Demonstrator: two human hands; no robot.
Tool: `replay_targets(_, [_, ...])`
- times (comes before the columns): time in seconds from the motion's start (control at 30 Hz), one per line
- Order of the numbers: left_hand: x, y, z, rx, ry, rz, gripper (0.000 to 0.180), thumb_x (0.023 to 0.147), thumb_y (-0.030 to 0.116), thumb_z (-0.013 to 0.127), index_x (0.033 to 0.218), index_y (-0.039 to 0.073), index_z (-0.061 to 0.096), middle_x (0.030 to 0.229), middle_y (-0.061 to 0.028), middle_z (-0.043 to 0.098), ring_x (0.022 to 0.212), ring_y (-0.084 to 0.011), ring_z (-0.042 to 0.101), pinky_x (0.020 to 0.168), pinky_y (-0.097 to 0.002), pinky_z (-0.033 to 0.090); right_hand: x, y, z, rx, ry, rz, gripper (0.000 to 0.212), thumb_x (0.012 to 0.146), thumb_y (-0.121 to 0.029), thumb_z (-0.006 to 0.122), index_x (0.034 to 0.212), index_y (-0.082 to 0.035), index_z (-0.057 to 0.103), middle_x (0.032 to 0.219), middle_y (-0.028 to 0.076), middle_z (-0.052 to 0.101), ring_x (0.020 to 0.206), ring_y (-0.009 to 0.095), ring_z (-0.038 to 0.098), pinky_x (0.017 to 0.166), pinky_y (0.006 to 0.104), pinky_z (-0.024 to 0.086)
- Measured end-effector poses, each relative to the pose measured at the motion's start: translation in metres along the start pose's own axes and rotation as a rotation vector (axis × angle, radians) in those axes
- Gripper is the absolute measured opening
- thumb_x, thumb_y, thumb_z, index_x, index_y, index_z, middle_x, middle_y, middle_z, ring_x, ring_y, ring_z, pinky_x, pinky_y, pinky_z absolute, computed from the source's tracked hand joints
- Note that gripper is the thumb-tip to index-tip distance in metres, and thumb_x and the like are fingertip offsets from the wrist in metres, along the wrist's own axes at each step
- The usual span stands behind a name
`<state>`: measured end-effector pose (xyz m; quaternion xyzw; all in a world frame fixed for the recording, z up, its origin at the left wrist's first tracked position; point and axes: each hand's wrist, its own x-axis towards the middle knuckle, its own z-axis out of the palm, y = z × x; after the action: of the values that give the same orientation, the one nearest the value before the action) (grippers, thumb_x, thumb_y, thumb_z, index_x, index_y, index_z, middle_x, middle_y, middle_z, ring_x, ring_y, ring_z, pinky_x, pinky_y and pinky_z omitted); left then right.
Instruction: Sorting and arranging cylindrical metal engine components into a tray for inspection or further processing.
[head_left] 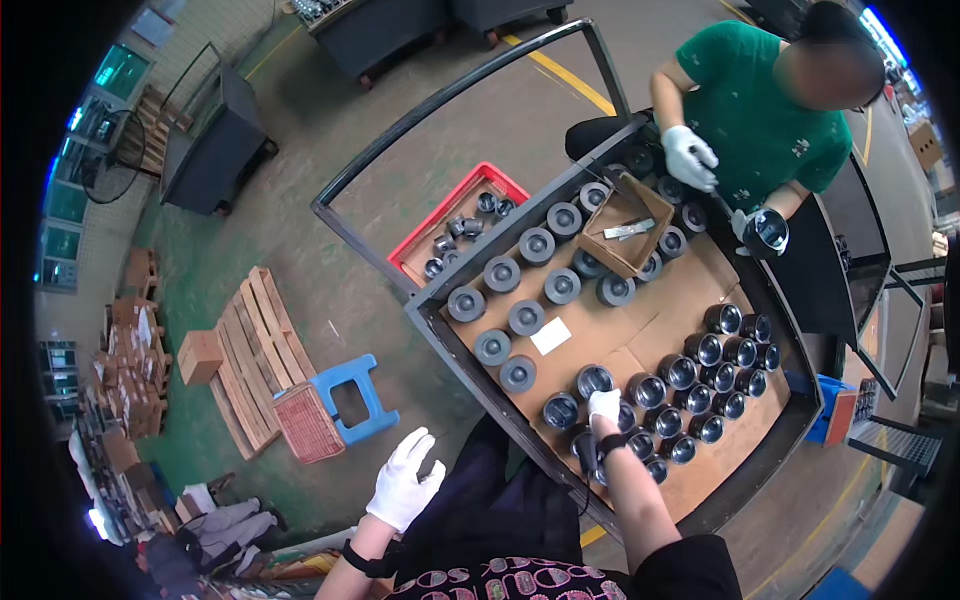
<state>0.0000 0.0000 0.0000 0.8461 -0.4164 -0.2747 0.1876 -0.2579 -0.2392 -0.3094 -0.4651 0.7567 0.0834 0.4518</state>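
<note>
My right hand (605, 404), in a white glove, reaches over a cart and closes at the near edge of a shiny metal piston (594, 380); its fingertips are partly hidden. Other shiny pistons (647, 390) stand close together around and right of it. Away from the cart, my left hand (405, 480), also gloved, hangs in the air with its fingers apart and nothing in it. Dull grey pistons (525, 317) stand in loose rows across the cart's far left side. A small white card (550, 336) lies among them on the cardboard lining (640, 335).
Opposite, a person in a green shirt (765, 110) holds a piston (767, 232). An open cardboard box (628, 225) stands on the cart. Beside the cart's raised handle (450, 95) is a red crate (405, 255) of metal parts. A blue stool (362, 400) and wooden pallet (250, 350) lie left.
</note>
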Motion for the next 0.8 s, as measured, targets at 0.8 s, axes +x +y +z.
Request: replay_targets(0.8, [0.011, -0.029, 0.038, -0.287, -0.023, -0.312, 0.048, 0.092, 0.034, 0.059, 0.132, 0.006, 0.056, 0.135, -0.0192, 0.055, 0.125, -0.0354, 0.053, 0.107, -0.0409, 0.041, -0.113, -0.077, 0.041, 0.546, -0.638, -0.136, 0.027, 0.087, -0.006, 0.049, 0.113, -0.005, 0.057, 0.082, 0.008, 0.060, 0.058, 0.018, 0.057, 0.047, 0.0294, 0.047])
